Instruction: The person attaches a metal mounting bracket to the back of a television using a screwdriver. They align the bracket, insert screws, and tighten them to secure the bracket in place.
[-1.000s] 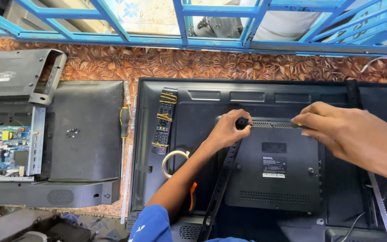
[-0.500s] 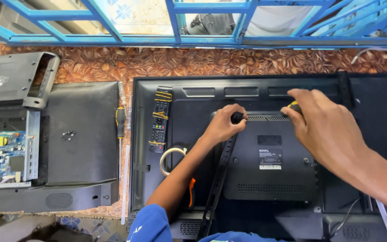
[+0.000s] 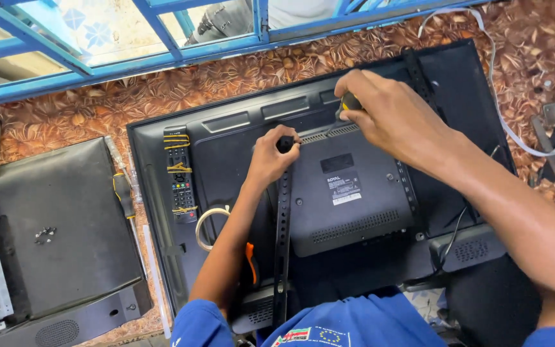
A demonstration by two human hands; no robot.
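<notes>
A black flat television (image 3: 226,138) lies face down on a patterned brown surface. My left hand (image 3: 271,154) is closed around the top end of a long black slotted mounting bar (image 3: 282,238) that runs down the set's back. My right hand (image 3: 387,115) grips a small tool with a yellow and black handle (image 3: 348,103), pressed against the vent at the upper edge of the raised centre cover (image 3: 354,205). The tool's tip is hidden by my fingers.
A remote control (image 3: 178,173) bound with yellow bands lies on the television's left side, a coil of white cable (image 3: 208,225) beside it. Another black back cover (image 3: 59,231) with loose screws (image 3: 45,235) lies at left. A white cable (image 3: 515,122) trails at right. Blue window bars (image 3: 117,58) run along the top.
The view has tilted and shifted left, so the television sits at an angle. My right hand has moved left onto the vent; my left hand keeps its hold on the bar.
</notes>
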